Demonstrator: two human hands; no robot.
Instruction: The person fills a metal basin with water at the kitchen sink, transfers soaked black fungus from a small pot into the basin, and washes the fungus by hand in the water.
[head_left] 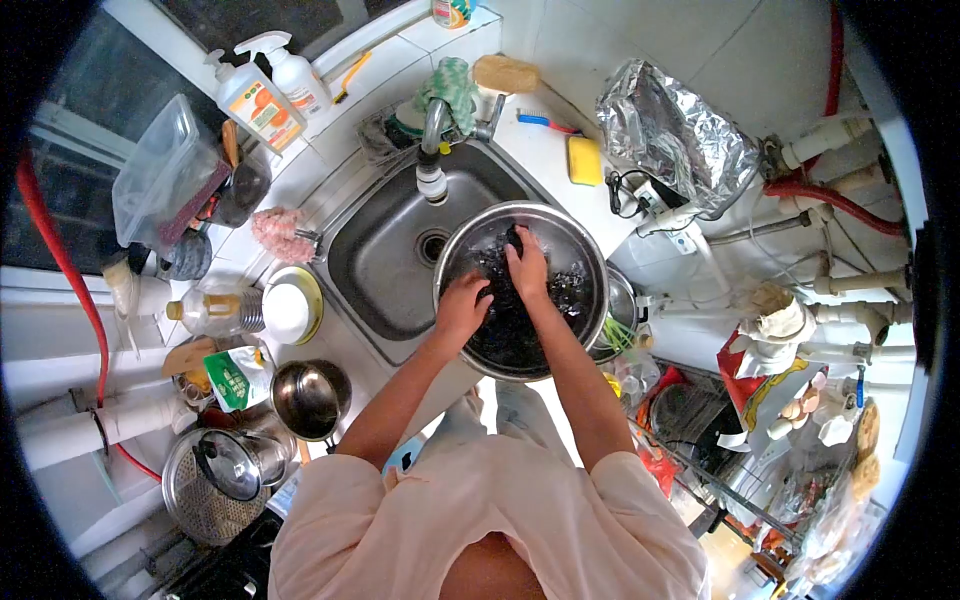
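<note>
A round steel basin [452,232] rests at the right side of the sink [375,215], partly over its edge. Dark, wet, glossy pieces [510,325] lie in water inside it; their exact kind is unclear. My left hand [464,308] is within the basin's left part, fingers curled down against the dark pieces, their tips partly hidden. Higher up in the basin, my right hand [527,264] has its fingers bent around a dark wet clump. Above the sink bowl stands the faucet [432,150], with a green cloth [450,92] draped over it.
Behind the sink are pump bottles [262,105], a yellow sponge [584,161] and a brush [546,122]. A foil-covered container [685,135] and a power strip [668,215] are at right. Bowls [290,306], an oil bottle [215,308] and a pot [308,398] stand at left.
</note>
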